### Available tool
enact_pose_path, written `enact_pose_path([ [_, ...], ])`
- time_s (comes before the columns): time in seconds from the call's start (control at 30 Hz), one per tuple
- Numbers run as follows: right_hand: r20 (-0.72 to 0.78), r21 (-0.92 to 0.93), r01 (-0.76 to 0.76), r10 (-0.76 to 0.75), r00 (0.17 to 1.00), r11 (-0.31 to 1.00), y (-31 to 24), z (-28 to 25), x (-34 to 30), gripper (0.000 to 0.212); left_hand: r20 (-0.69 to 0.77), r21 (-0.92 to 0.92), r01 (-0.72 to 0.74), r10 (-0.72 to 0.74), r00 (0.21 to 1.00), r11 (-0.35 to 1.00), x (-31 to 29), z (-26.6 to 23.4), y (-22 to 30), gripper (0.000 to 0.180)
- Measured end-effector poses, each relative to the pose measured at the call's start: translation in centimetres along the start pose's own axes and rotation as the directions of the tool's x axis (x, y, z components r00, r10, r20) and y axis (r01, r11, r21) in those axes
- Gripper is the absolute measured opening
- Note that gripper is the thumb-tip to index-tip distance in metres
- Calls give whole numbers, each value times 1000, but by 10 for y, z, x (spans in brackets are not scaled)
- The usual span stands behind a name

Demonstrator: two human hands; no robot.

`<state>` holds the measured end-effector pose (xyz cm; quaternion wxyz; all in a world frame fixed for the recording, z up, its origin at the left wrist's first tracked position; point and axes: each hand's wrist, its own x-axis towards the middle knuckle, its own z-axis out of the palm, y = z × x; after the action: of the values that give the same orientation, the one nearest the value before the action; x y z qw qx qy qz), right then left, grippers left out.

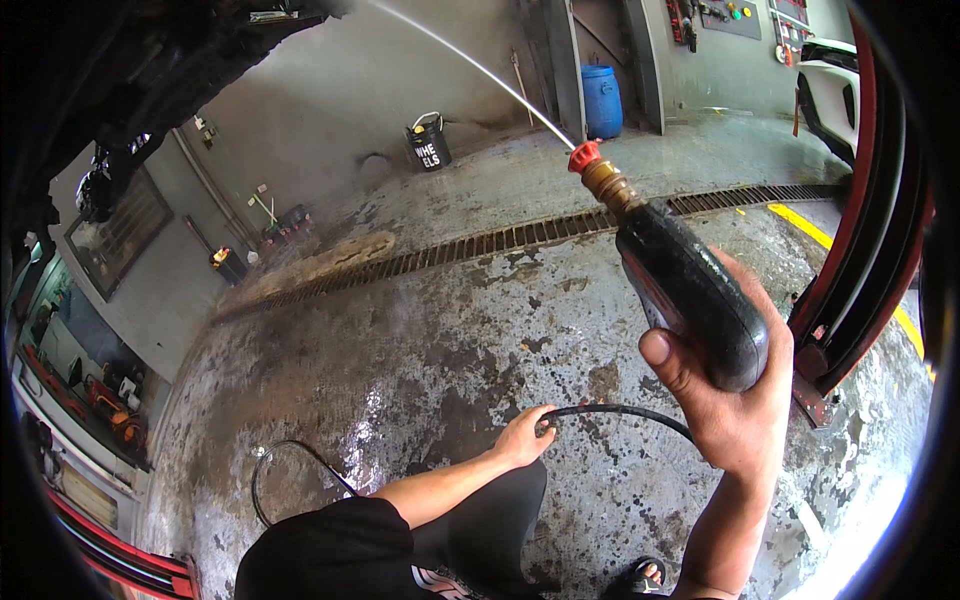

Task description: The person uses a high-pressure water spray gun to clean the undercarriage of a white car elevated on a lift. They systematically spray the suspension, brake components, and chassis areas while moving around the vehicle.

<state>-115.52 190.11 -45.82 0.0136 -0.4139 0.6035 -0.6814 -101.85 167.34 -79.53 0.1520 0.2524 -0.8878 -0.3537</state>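
In my right hand (745,410) is a black pressure washer gun (695,290), raised and pointing up and to the left. Its brass fitting ends in a red nozzle (585,155), and a thin white jet of water (470,62) shoots from it toward the dark underside of a raised vehicle (150,70) at the upper left. Lower down, my left hand (522,438) is closed around a black hose (620,409), which curves right and passes behind my right wrist. Another loop of black hose (262,480) lies on the floor to the left.
A slotted drain grate (520,237) crosses the wet, worn floor (460,330). Near the back wall stand a black bucket (428,145) and a blue barrel (601,100). A red lift post (870,220) rises close on my right, with a white vehicle (828,100) beyond it.
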Motion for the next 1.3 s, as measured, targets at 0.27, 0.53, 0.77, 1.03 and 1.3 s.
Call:
enact_pose_path([
  [0.27,-87,73,33,-27,996,997,4,0,2,64,0,-28,8,-8,1000,1000,0,-2,0,49],
  [0.53,-69,59,1,3,998,998,1,-9,0,78,10,-35,37,-37,999,999,0,-3,8,48],
  [0.77,-53,85,35,-30,998,996,0,-12,2,76,51,-19,100,-99,994,995,0,-6,18,47],
  [1.03,-57,72,10,-6,998,997,-3,-14,1,75,6,-31,9,-9,1000,999,1,1,7,47],
  [1.3,-49,100,7,-2,999,995,-5,-13,1,75,-7,-40,-4,4,1000,999,1,1,8,46],
])
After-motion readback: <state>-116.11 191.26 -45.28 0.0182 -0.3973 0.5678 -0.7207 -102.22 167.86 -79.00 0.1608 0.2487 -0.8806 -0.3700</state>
